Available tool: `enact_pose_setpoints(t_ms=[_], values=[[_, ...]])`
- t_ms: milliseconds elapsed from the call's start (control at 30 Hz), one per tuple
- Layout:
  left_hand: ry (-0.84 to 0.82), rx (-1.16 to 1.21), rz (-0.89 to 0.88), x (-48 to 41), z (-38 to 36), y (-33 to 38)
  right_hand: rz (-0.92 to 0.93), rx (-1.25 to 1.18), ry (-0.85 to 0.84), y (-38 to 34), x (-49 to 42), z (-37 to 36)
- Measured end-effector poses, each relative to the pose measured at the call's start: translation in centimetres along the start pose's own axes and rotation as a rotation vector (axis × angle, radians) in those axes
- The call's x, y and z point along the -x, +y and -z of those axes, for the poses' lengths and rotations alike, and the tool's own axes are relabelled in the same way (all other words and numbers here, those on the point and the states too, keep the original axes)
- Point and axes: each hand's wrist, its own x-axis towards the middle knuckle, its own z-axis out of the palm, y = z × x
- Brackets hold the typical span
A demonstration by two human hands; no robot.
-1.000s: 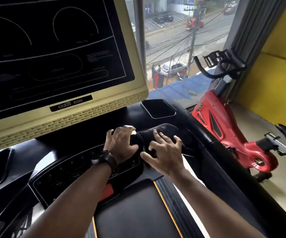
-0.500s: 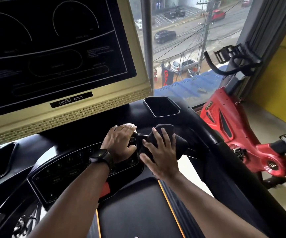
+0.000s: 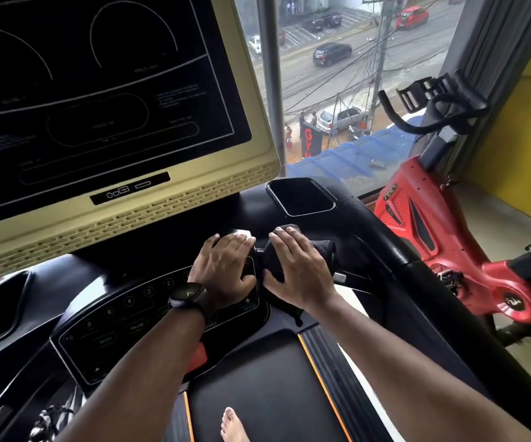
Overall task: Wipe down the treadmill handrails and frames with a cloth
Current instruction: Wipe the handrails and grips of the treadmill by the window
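Foot (image 3: 232,424), bare, on the belt (image 3: 257,387) at 6 o'clock. My left hand (image 3: 225,266) curls over the handrail grip (image 3: 241,233), just above the keypad (image 3: 114,320). My right hand (image 3: 299,269), at its 3 o'clock, clamps the cloth (image 3: 324,247): black, thick, bunched round the same bar, one tail drooping toward 6 o'clock. Cup holder (image 3: 300,197) at the cloth's 12 o'clock; red bike (image 3: 433,224) farther, 3 o'clock.

Black round-faced wristwatch (image 3: 188,295) on left wrist; forearms (image 3: 149,365) unsleeved; one bare foot (image 3: 232,425).
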Motion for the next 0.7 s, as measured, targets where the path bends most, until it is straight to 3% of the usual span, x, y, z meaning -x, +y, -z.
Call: enact_pose_setpoints(t_ms=[167,233,300,400,533,600,700], values=[[0.009,0.005,-0.002,0.1,0.0,-0.1,-0.456,0.184,-0.033,-3.9,2.9,-0.9],[0.007,0.006,-0.003,0.1,0.0,-0.1,-0.443,0.131,-0.005,-3.7,1.7,-1.0],[0.004,0.005,-0.004,0.1,0.1,0.0,-0.261,0.026,0.019,-2.6,0.2,-0.5],[0.014,0.014,-0.004,0.0,0.1,-0.1,-0.039,-0.057,-0.092,-1.2,-1.5,0.8],[0.023,0.005,-0.001,0.2,0.0,-0.1,-0.353,0.207,-0.099,-2.2,0.7,0.0],[0.026,0.008,0.004,0.2,0.0,-0.1,-0.51,0.195,-0.097,-3.4,1.9,-0.4],[0.033,0.009,0.004,0.3,0.0,-0.1,-0.573,0.129,-0.094,-3.8,1.4,-0.3]])
